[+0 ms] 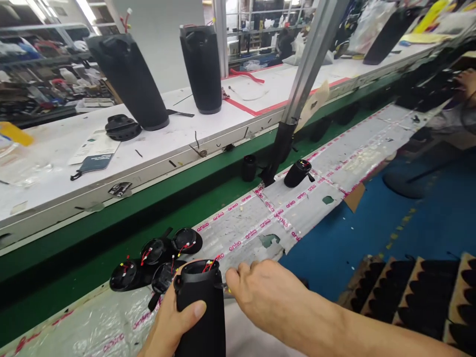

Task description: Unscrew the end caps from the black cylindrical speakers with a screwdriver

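Upright in front of me, a black cylindrical speaker body (203,320) has an open top, with red wires and small white connectors showing inside its rim. My left hand (169,317) is wrapped round its left side, the thumb pressed on the front. At the rim's right side, my right hand (260,292) is closed in a fist. Between that fist and the rim shows a thin dark piece with a bit of yellow by the thumb; its kind is hidden. Several similar open-topped speaker bodies (124,273) stand close together just beyond my left hand.
A plastic-covered bench (238,225) with pink-lettered tape carries another speaker body (296,173). Beyond the green conveyor (156,198), a white shelf (178,106) holds two larger speakers (203,74). A metal post (310,59) rises there. Racks of black parts (420,297) stand lower right. Another person's hand (467,82) shows far right.
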A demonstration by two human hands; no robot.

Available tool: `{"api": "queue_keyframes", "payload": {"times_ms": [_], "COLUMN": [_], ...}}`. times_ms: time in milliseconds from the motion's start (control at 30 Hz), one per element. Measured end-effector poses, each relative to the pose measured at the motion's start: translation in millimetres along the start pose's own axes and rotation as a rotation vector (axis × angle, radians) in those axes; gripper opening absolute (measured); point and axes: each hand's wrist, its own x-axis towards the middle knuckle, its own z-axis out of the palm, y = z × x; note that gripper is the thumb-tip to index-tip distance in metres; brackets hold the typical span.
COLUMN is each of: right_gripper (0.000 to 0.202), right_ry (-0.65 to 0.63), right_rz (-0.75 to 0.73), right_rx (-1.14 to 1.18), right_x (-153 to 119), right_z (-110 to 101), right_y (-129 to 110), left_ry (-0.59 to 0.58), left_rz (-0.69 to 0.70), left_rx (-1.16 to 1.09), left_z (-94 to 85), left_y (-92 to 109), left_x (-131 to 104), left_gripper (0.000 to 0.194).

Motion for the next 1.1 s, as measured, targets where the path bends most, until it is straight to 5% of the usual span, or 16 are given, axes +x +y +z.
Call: {"api": "queue_keyframes", "payload": {"times_ms": [133, 300, 467, 733, 1100], "right_gripper": [0.010, 0.022, 0.016, 0.019, 0.015], "right_ry": [0.031, 0.054, 0.092, 0.082, 0.077], "right_rz": [0.025, 0.136, 0.259, 0.212, 0.179], "right_rx": [0.100, 0.255, 0.381, 0.262, 0.294], "right_x": [4, 6, 1, 6, 6], "right_z": [0, 19, 29, 25, 30], "right_y": [8, 12, 7, 1, 5], "left_ry": [-0.030, -0.030, -0.066, -0.094, -0.092], "left_rz": [-0.233, -0.369, -0.340, -0.311, -0.295], "left_rx": [-0.331, -0.519, -0.538, -0.501, -0.469], "left_z": [1.8, -6.0, -13.3, -3.4, -7.8], "left_y": [-11, -34, -44, -22, -29], "left_x": [0, 6, 9, 7, 10], "left_gripper": [0.083, 0.084, 0.073, 0.058, 0.066]}}
